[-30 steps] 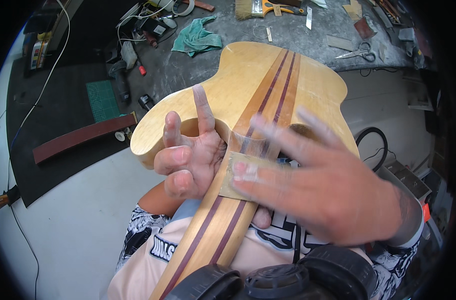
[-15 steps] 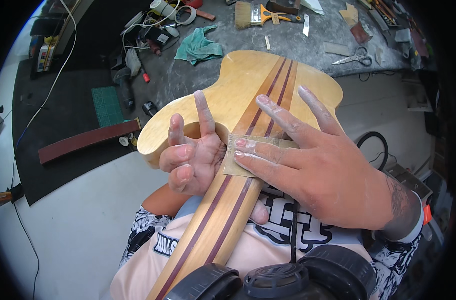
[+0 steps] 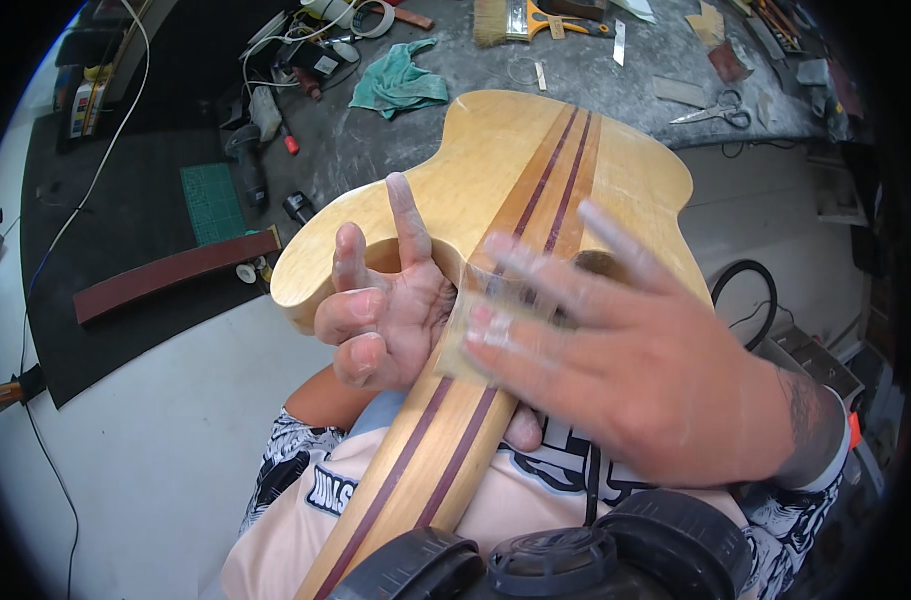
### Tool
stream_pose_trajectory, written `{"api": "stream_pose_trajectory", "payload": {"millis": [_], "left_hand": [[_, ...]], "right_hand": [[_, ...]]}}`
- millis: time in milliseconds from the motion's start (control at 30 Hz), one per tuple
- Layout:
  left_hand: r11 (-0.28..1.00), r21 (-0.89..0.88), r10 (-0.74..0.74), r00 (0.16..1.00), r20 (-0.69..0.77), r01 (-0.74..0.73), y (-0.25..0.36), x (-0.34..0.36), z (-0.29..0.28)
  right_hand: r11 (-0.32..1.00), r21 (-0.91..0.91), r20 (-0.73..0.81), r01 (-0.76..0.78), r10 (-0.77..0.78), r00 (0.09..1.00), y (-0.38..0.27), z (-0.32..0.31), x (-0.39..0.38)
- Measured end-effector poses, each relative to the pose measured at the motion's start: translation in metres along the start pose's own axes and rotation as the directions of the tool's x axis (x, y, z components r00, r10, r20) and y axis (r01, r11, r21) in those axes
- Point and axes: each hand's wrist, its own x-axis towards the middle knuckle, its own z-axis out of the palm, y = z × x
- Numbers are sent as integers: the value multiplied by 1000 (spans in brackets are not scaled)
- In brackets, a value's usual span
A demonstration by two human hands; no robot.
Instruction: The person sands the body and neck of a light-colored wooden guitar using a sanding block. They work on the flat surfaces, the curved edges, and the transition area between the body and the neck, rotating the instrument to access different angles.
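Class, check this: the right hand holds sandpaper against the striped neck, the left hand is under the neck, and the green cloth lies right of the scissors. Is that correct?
Not quite: the green cloth lies left of the scissors, as the head view shows. The rest stands: the right hand holds sandpaper against the striped neck, with the left hand under it.

Right hand [image 3: 655, 375], blurred, lays sandpaper [image 3: 457, 358] on striped guitar neck [image 3: 427, 450] | left hand [image 3: 400, 320] cradles neck underneath | teal rag [image 3: 399, 78] on workbench [image 3: 615, 92]
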Motion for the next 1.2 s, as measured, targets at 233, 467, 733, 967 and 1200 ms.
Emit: {"api": "stream_pose_trajectory", "payload": {"millis": [233,467,733,967,1200], "left_hand": [[993,-112,-35,992,117,48,0,4,-15],[969,-172,-150,975,165,178,5,6,-27],[997,-81,-7,991,135,18,-4,4,-15],[997,-73,-3,1000,-19,2,-7,1,-2],[997,-71,0,1000,12,1,-6,3,-9]], "right_hand": [[997,82,33,-6,3,999,-2,-1,-1],[999,38,-27,-13,14,1000,-3,2,2],[990,-137,19,34,-31,999,7,-5,12],[995,-86,17,51,-50,999,3,-7,17],[986,-160,48,50,-42,998,3,-9,22]]}}
